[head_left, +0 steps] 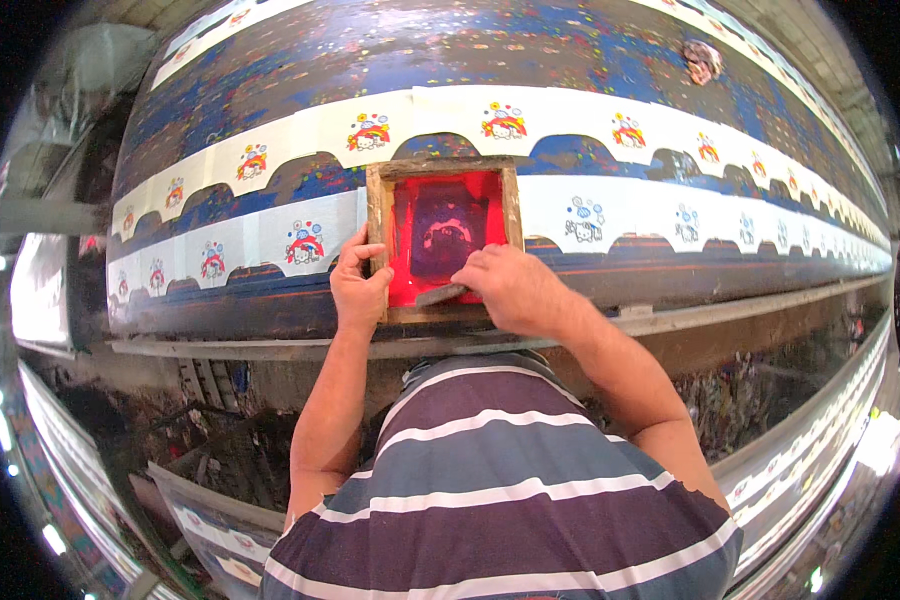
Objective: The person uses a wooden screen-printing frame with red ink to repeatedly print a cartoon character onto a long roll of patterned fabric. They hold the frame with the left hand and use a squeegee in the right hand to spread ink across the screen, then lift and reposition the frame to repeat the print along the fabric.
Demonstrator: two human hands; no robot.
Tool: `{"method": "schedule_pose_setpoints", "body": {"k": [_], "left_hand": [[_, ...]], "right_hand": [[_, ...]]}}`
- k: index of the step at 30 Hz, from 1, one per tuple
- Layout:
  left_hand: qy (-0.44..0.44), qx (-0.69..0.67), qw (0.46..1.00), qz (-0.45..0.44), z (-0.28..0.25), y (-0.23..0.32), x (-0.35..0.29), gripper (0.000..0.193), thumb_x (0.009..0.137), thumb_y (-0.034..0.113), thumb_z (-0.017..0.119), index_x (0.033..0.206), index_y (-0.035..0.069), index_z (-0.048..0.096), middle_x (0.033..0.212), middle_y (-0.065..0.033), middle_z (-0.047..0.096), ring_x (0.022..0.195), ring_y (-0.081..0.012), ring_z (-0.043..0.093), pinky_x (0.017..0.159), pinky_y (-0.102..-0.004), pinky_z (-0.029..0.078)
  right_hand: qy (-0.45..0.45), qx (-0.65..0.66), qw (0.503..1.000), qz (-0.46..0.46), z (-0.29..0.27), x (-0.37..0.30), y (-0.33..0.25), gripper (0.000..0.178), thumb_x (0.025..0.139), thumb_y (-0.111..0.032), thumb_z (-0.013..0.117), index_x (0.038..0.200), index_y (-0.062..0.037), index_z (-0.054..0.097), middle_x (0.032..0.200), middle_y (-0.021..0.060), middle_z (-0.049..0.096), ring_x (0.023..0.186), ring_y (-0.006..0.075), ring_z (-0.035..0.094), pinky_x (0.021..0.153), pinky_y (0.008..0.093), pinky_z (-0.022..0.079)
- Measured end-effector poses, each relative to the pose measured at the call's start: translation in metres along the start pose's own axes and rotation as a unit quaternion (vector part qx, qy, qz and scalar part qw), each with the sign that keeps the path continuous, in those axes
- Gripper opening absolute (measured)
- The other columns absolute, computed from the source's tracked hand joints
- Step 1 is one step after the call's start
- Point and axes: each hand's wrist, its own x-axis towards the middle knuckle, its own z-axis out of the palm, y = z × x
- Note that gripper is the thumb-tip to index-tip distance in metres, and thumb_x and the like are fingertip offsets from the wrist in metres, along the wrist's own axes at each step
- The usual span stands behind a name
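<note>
A wooden screen-printing frame [511, 205] lies flat on the long table, over the near row of pale fabric pieces. Inside it, red ink [402, 215] surrounds a darker mesh area [448, 240] where a curved design shows. My left hand [358, 288] grips the frame's left side, thumb toward the inner edge. In my right hand [510, 285] is a squeegee [438, 295], its blade resting near the frame's front inner edge. The fingers partly cover that tool. Left of the frame, a fabric piece [306, 240] carries red and blue print; one on the right [615, 215] shows only blue and dark lines.
The long dark table [320, 70] is spotted with paint. A farther row of cream printed pieces [440, 115] runs across it. A crumpled rag [702, 62] sits at the far right. Along the near edge runs a rail [670, 318]. More printed pieces [810, 440] lie on a table behind me.
</note>
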Motion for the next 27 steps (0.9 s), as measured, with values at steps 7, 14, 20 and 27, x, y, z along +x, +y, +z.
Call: {"method": "schedule_pose_setpoints", "body": {"k": [7,14,20,27], "left_hand": [[0.014,-0.01,1.0,-0.003,0.006,0.007,-0.008,0.035,0.084,-0.014,0.073,0.115,0.001,0.079,0.169,-0.0227,0.062,0.156,-0.0307,0.06,0.129,-0.041,0.045],[0.011,0.114,0.993,0.036,0.008,0.019,-0.008,0.038,0.083,-0.011,0.07,0.115,0.005,0.08,0.166,-0.0241,0.064,0.152,-0.0351,0.063,0.129,-0.044,0.046],[0.014,0.125,0.99,0.066,0.012,0.019,-0.008,0.037,0.082,-0.009,0.07,0.113,0.006,0.081,0.163,-0.0256,0.066,0.152,-0.0377,0.061,0.131,-0.046,0.043],[0.011,0.099,0.991,0.089,0.015,0.016,-0.006,0.034,0.083,-0.008,0.073,0.112,0.007,0.084,0.163,-0.0268,0.065,0.151,-0.0397,0.061,0.13,-0.0479,0.043]], "right_hand": [[0.023,0.042,0.999,0.005,-0.03,0.061,0.075,0.033,0.092,0.007,0.072,0.123,-0.0039,0.079,0.114,0.0199,0.076,0.115,0.0447,0.072,0.1,0.0542,0.06],[0.085,-0.04,0.995,0.032,-0.016,0.075,0.081,0.04,0.087,0.004,0.07,0.124,-0.0059,0.081,0.119,0.0167,0.077,0.115,0.0417,0.073,0.107,0.0522,0.059],[0.117,-0.108,0.987,0.018,0.015,0.033,0.029,0.034,0.087,-0.003,0.074,0.121,-0.0043,0.081,0.116,0.0123,0.075,0.11,0.0354,0.072,0.1,0.0514,0.057],[0.11,-0.097,0.988,0.046,0.034,-0.003,-0.022,0.038,0.087,-0.004,0.073,0.124,-0.005,0.08,0.123,0.0122,0.075,0.113,0.0358,0.072,0.101,0.0506,0.057]]}}
